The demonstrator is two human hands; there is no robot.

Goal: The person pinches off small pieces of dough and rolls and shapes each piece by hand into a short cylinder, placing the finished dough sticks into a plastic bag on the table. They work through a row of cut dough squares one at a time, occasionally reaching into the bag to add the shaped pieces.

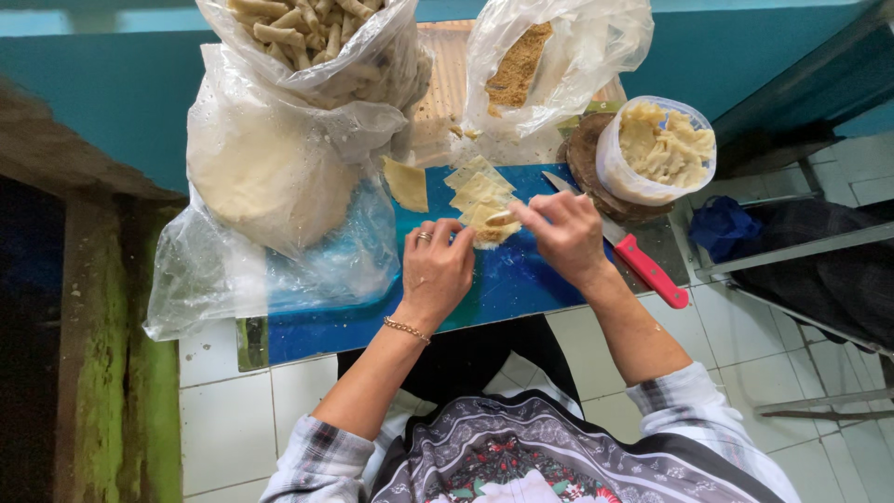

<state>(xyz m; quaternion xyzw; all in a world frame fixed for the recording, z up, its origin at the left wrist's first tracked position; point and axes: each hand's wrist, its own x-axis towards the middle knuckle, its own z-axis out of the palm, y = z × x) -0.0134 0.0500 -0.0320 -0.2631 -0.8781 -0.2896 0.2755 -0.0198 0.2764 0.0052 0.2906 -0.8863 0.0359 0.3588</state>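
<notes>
Filling step, looked like: a wrapper [491, 226] was pinched by both the left hand [435, 265] and right hand [566, 233]; rolling it shut was probably called for; knife [626, 247] left untouched.

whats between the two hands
In the head view, a small stack of pale wrappers lies between the left hand and right hand; both touch it, over the blue board.

Grey-and-white plaid sleeves [321, 456] are pushed up both forearms. Over the front hangs a patterned garment [521, 452] — grey scrollwork with red and green flowers. The left hand [435, 270] wears a ring and a gold chain bracelet [407, 330] — the right hand [568, 237] is bare.
</notes>
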